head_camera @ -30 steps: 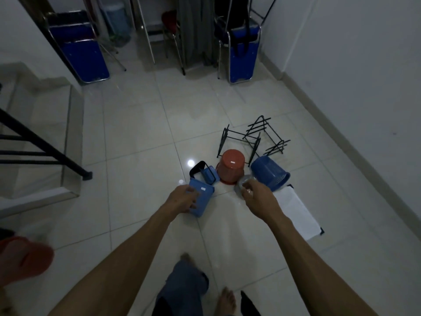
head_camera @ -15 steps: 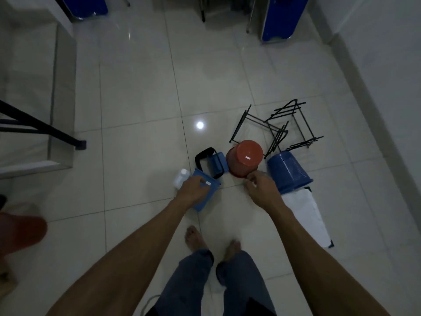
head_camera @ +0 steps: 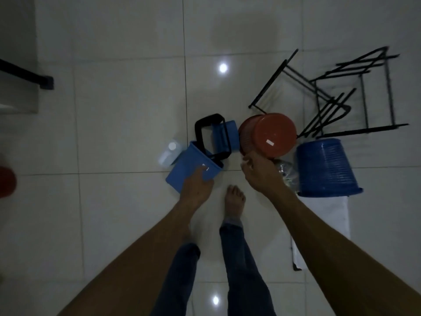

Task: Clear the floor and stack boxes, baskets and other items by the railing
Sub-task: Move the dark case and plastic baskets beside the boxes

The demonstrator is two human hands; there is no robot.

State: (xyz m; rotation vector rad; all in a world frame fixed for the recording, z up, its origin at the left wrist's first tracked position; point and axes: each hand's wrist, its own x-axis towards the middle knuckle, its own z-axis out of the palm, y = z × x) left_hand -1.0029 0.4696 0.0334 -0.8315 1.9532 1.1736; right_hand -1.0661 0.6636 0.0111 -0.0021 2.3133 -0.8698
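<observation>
Left hand (head_camera: 197, 185) holds the light-blue box (head_camera: 193, 169), fingers curled over its near edge; right hand (head_camera: 259, 171), grip state indiscernible, now touches the red basket (head_camera: 271, 135) rim at 1 o'clock. The head has dipped closer since a second ago. Pickup looks imminent; railing (head_camera: 25, 75) lies at 10 o'clock.

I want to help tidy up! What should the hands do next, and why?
Probably lift the light blue box off the floor. The left hand already rests on its near side, so closing the fingers round its edge comes first. The right hand reaches toward the upturned orange basket beside it; whether it grips anything is unclear.
</observation>
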